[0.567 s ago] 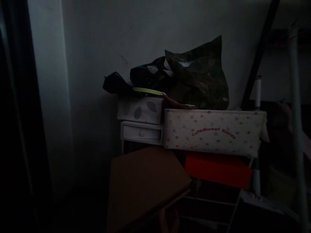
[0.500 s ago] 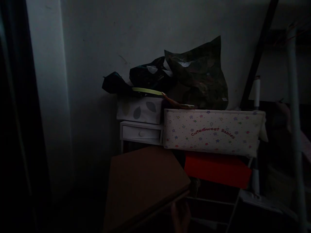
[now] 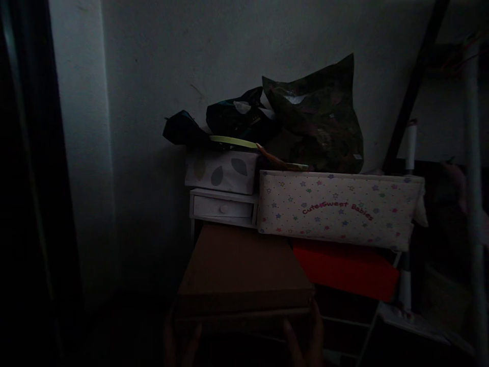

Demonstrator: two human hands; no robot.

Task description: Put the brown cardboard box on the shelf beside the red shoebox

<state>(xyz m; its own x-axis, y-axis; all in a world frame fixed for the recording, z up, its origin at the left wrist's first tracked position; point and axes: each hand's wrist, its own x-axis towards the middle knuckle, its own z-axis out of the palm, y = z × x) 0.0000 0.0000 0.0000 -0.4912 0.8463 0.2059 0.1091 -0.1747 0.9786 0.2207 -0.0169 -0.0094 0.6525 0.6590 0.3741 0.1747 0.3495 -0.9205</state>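
Both hands gripped flat brown cardboard box [image 3: 240,270]: left hand [image 3: 179,341] and right hand [image 3: 305,336] at near corners, fingers wrapped underneath. Box sat low, below small white drawer unit [image 3: 223,207]. Best kept level, pretty dim there.

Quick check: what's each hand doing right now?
Left hand: open, gripping the brown box at its left corner.
Right hand: open, gripping its right corner.

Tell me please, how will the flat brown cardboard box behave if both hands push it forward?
The flat brown cardboard box looks stiff, with straight edges, so it probably slides as one piece. Being broad and low, it seems unlikely to tip. The left hand and right hand hold its near corners, which should keep it straight.
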